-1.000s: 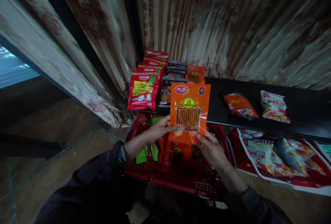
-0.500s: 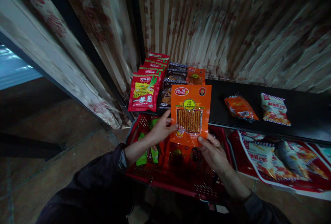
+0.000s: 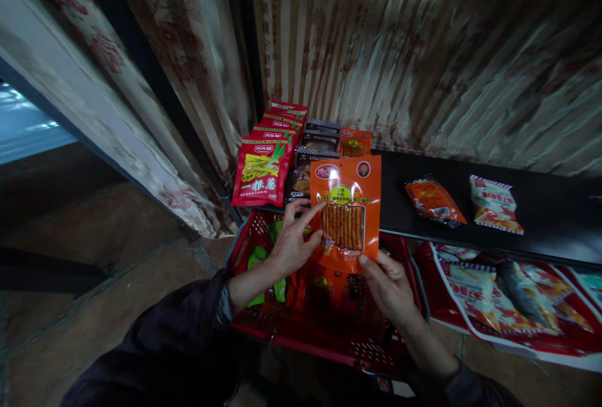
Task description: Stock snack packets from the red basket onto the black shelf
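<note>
An orange snack packet [image 3: 345,175], with a clear window showing brown sticks, is held up over the red basket. My right hand [image 3: 388,285] pinches its lower right edge, thumb in front. At the packet's left side is my left hand [image 3: 294,241], its fingers apart, the index finger stretched across the front near the window. In the basket [image 3: 305,335], partly shadowed, lie green packets [image 3: 258,275] and another orange packet [image 3: 317,294]. Just behind the held packet, dark checkered packets [image 3: 322,140] and one more orange packet [image 3: 355,140] rest on the shelf.
Red snack bags [image 3: 263,172] stand in an overlapping row at the left end of the black shelf [image 3: 392,172]. Farther right lie an orange bag [image 3: 435,200] and a white bag [image 3: 495,203]. Below sits another basket [image 3: 470,328] of snack bags. A curtain [image 3: 399,49] hangs behind.
My left hand has loosened from the packet's left edge, its index finger now extended over the front. My right hand keeps its pinch. The whole view has shifted slightly.
</note>
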The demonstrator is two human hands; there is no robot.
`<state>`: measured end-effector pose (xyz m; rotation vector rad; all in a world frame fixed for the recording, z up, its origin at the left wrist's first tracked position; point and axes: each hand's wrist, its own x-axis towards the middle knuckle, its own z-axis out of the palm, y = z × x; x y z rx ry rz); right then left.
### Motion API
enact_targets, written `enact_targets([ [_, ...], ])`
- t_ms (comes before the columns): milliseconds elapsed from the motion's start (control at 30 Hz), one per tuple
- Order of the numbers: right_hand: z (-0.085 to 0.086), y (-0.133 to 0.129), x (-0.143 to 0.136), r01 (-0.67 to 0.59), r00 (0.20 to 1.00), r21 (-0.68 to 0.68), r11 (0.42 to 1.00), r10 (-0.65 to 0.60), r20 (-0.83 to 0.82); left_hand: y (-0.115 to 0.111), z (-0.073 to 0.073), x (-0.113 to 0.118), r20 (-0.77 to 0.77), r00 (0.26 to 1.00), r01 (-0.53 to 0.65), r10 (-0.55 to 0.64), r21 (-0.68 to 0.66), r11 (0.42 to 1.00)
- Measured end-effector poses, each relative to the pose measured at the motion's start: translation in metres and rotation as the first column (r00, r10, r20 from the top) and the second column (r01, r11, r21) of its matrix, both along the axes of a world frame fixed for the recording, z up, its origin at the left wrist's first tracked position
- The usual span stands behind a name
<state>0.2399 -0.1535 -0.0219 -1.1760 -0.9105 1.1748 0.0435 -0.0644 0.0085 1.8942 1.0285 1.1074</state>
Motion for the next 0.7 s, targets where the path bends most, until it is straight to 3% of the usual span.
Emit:
enact_targets([
  [133,0.007,-0.009,0.0,0.059,0.971,0.068,0.996,-0.073,0.228,-0.007,0.006,0.002,-0.044,0.999,-0.028,0.033,0.113,0.993],
  [233,0.02,-0.013,-0.004,-0.007,0.891,0.225,0.974,-0.096,0.443,-0.015,0.016,0.003,0.025,0.997,0.067,-0.067,0.008,0.998],
  [300,0.028,-0.014,-0.007,-0.082,0.823,0.368,0.926,-0.146,0.55,-0.02,0.021,0.003,0.139,0.978,0.173,-0.157,-0.115,0.978],
  [400,0.032,-0.015,-0.011,-0.175,0.721,0.533,0.828,-0.26,0.642,-0.026,0.023,0.004,0.417,0.876,0.377,-0.242,-0.281,0.882],
  [533,0.025,-0.017,-0.015,-0.292,0.602,0.58,0.76,-0.325,0.729,-0.033,0.019,0.01,0.702,0.675,0.613,-0.227,-0.363,0.702],
  [600,0.018,-0.018,-0.017,-0.341,0.546,0.565,0.752,-0.331,0.77,-0.037,0.015,0.014,0.74,0.65,0.642,-0.173,-0.413,0.646],
  [700,0.007,-0.019,-0.021,-0.407,0.449,0.501,0.764,-0.31,0.838,-0.039,0.005,0.019,0.716,0.698,0.566,-0.027,-0.529,0.632],
])
